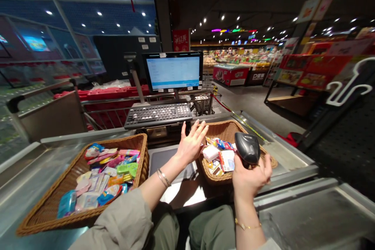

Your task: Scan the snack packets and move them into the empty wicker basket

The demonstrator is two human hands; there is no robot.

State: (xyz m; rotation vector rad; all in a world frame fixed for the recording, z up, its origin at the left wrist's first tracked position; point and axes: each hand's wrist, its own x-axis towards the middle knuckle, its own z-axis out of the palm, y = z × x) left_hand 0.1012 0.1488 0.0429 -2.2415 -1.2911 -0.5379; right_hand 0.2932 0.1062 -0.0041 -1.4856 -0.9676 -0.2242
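Note:
My right hand [249, 177] is closed around the handle of a black barcode scanner [247, 147], held over the right wicker basket [231, 127]. That basket holds several small packets [219, 156]. My left hand [191, 142] hovers with fingers spread at the basket's left rim, holding nothing. A flat scanner plate [162, 160] lies just below and left of it. Further left, a larger wicker basket [52, 203] is full of colourful small packets [105, 175].
A keyboard [158, 114] and a lit screen [173, 71] stand behind the baskets on the steel checkout counter [293, 160]. Red shopping trolleys [111, 103] sit behind the counter. A shop aisle with display shelves [307, 74] opens to the right.

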